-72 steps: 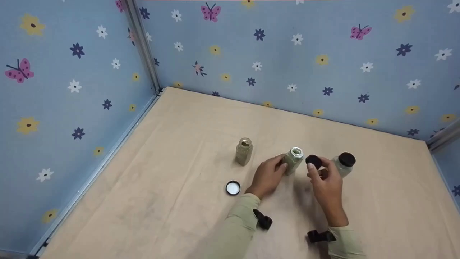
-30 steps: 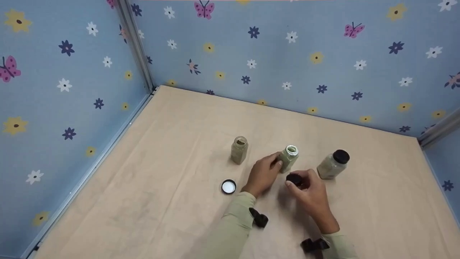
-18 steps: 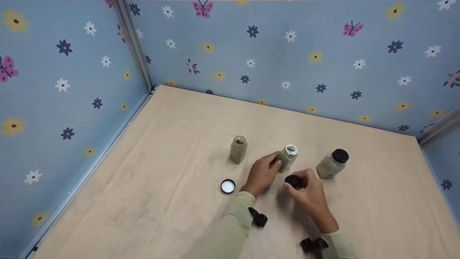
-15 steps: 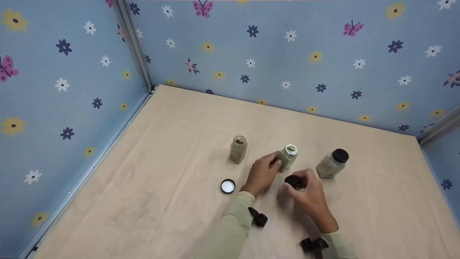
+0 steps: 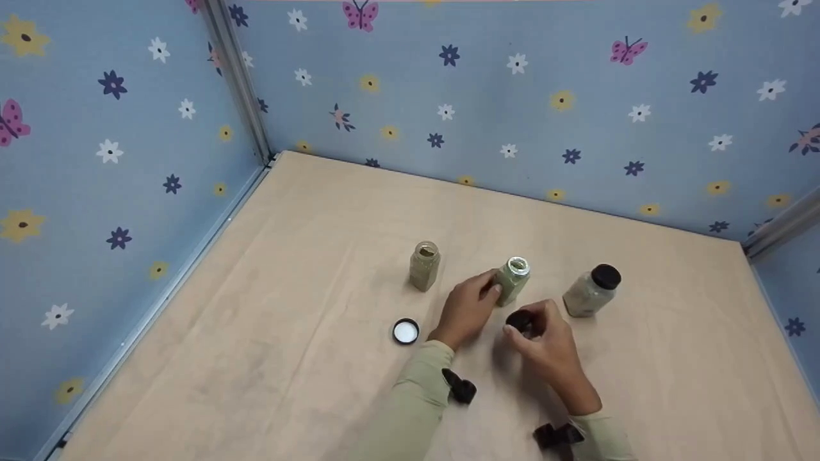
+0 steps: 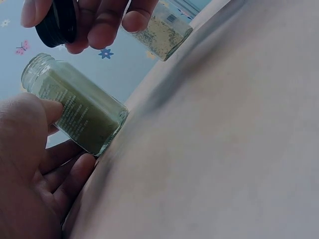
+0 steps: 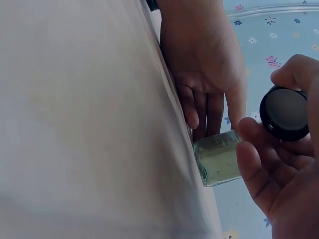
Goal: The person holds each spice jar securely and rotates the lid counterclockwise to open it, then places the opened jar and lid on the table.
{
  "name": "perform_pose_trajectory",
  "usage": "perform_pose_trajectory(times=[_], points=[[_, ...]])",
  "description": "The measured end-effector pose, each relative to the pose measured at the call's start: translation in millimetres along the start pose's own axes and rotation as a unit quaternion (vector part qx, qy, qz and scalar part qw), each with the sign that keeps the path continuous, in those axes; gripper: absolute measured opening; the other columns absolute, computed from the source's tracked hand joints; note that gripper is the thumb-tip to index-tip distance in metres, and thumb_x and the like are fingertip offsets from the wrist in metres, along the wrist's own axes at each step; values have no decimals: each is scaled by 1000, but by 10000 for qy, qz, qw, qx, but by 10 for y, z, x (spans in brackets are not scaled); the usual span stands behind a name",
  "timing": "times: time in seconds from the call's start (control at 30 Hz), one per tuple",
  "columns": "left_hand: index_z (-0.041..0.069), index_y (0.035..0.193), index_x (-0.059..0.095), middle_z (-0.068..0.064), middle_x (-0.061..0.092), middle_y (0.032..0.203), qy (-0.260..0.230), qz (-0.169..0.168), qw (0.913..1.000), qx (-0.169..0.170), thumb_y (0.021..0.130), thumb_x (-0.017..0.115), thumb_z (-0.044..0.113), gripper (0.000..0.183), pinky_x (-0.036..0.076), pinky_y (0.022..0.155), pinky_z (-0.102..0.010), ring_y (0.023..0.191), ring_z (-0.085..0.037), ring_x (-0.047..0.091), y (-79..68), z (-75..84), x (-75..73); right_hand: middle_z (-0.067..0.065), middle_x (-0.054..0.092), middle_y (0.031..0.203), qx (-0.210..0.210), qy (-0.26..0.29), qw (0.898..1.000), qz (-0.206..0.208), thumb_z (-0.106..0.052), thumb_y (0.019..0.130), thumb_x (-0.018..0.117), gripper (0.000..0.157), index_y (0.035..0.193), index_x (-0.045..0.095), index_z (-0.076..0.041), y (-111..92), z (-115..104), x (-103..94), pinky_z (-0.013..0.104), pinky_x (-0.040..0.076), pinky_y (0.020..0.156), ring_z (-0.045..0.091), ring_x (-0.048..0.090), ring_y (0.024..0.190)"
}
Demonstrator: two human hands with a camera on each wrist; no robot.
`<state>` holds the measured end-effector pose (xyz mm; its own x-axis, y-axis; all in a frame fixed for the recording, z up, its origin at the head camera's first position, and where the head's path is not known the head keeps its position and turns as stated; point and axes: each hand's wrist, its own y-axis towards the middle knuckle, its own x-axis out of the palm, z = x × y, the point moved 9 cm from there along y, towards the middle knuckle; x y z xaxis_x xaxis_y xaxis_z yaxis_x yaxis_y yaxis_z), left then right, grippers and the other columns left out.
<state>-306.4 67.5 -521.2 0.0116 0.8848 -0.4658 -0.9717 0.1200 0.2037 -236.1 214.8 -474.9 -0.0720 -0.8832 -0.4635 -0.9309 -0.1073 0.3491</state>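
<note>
My left hand (image 5: 466, 312) grips the side of an uncapped glass jar (image 5: 512, 285) of green powder, its base resting on the table. Printed text shows on that jar in the left wrist view. Thumb and fingers of my right hand (image 5: 554, 346) pinch a black screw lid (image 5: 517, 320), held above the table just in front of the jar and apart from it. The right wrist view shows the pale inside of the lid (image 6: 57, 22). Left of the held jar stands another open glass jar (image 5: 424, 269). A second black lid (image 5: 405, 331) lies with its white inside up.
To the right stands a glass jar with its black lid on (image 5: 590, 294), holding a pale speckled seasoning. A beige cloth (image 5: 269, 288) covers the table. Blue panels (image 5: 500, 89) with flowers and butterflies rise at the back and left.
My right hand has carried the lid left and nearer to me, away from the capped jar, and then turned it slightly. My left hand keeps its hold on the jar.
</note>
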Motion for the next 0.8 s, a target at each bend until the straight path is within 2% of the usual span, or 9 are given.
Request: perform_pose_trajectory(times=[0.17,0.33,0.43,0.67,0.8], points=[[21,139,62,2,65,131,53,-16,10000,-57,102,59,29,38,45,102,-30,121,-12,59,-9,-10,5,6,64,86,105,-55,9999,27,4,76,84,37,101,57,1,-16,-23,14,29,50,62,23,60,72],[20,139,63,2,65,132,67,-3,10000,-58,102,59,28,38,45,103,-29,121,-13,59,10,6,2,12,64,86,-1,-207,9998,30,5,76,82,37,102,56,7,-13,-284,-12,37,52,63,30,60,73],[19,139,63,2,65,131,57,17,10000,-33,102,59,28,38,45,103,-30,121,-13,59,16,19,-8,13,64,86,-27,-236,9997,-30,5,77,81,36,102,56,8,-7,-430,-23,38,52,63,31,60,73],[21,140,61,2,65,131,148,-44,9999,26,103,57,30,39,45,102,-31,121,-13,59,14,13,-3,13,62,84,-13,-191,9998,-63,6,77,80,36,103,56,10,-9,-484,-24,45,54,63,41,61,73],[21,140,61,3,64,132,120,-55,9999,20,103,57,30,39,44,103,-30,122,-12,58,3,7,-3,13,62,84,21,-212,9997,-86,6,77,80,37,105,56,10,-18,-469,-15,45,54,63,40,61,73]])
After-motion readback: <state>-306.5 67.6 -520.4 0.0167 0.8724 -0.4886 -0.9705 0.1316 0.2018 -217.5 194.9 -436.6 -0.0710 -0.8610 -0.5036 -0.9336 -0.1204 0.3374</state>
